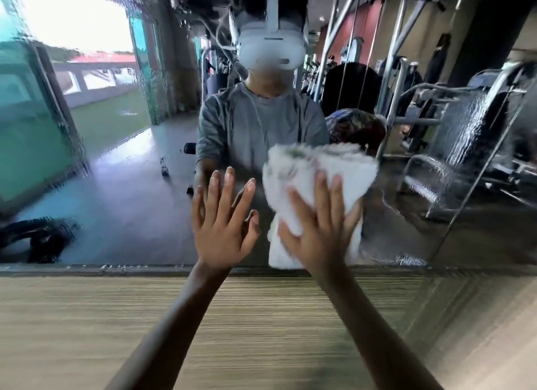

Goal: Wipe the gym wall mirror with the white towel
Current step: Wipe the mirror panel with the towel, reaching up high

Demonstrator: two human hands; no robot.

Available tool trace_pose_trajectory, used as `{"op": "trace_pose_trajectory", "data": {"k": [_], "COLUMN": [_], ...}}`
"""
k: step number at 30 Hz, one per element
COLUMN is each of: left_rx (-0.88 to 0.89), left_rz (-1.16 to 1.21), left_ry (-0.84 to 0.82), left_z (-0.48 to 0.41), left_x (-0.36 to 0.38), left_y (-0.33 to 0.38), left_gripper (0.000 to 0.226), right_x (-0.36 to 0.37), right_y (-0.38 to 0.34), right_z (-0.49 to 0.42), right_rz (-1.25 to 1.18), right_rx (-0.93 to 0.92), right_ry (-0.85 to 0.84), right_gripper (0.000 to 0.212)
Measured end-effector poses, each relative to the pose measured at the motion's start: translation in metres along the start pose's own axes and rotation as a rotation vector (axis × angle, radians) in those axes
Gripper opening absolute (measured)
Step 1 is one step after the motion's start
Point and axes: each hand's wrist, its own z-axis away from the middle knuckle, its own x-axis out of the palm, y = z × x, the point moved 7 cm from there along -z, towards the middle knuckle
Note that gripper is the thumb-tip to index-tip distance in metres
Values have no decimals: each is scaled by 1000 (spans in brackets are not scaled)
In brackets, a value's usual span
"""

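Head cam showed both arms reaching out to the gym wall mirror. Left hand was flat on the glass, fingers straight and spread, holding nothing. Right hand was just beside it on the right, fingers splayed over the bunched white towel, pressing it against the mirror low down, near its bottom edge. Towel looked a bit blurred. Wood-grain panel ran below the glass. Weight machines showed in the reflection on the right, wet streaks over them.
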Motion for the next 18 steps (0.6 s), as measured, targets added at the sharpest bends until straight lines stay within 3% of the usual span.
{"op": "trace_pose_trajectory", "data": {"k": [3, 7, 10, 12, 16, 18], "left_rx": [-66, -55, -58, -52, -25, -21], "left_rz": [15, 7, -1, -1, 4, 0], "left_ry": [-24, -39, -30, -37, -49, -34], "left_z": [26, 38, 39, 42, 43, 43], "left_x": [-1, 0, 0, 2, 4, 3], "left_y": [-2, -2, -1, -2, -6, -5], "left_gripper": [61, 63, 62, 61, 59, 59], "right_x": [2, -11, -12, -2, 12, 5], "right_y": [29, 67, 43, 10, -5, 28], "right_z": [48, 26, -3, 3, 63, 74], "right_rz": [52, 37, -22, -8, 67, 68], "right_rx": [-93, 176, 404, 310, -136, -115], "right_ry": [-102, -44, 55, 34, -120, -144], "right_gripper": [56, 57, 60, 60, 68, 63]}}
